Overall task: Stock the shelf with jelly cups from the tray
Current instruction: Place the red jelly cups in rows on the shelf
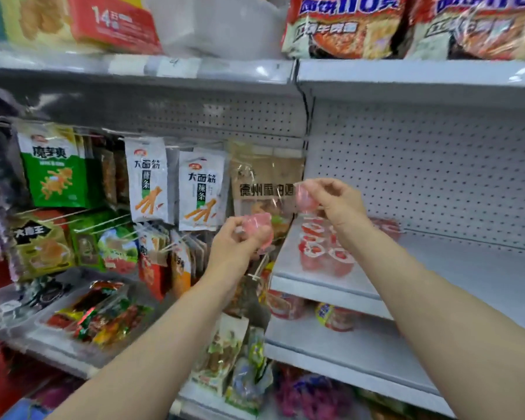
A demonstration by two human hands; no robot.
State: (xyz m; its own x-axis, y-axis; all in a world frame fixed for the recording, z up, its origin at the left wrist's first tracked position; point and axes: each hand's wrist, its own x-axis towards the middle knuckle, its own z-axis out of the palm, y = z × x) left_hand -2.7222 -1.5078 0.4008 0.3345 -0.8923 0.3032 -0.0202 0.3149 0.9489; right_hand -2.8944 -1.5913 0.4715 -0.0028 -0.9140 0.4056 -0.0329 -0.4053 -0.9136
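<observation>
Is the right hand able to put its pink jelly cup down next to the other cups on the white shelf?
Probably yes. The right hand holds its jelly cup just above the cups on the shelf, with nothing in between.

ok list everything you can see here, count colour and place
held cups: two, pink, one in each hand, above the shelf edge
shelf cups: several, exact count unclear, red and white, on the white shelf
hanging packets: many, white, green, brown, on pegs at left
noodle bags: two, red, top shelf
lower cups: a few, red, shelf below
left hand: grips a pink cup
right hand: grips the other
</observation>
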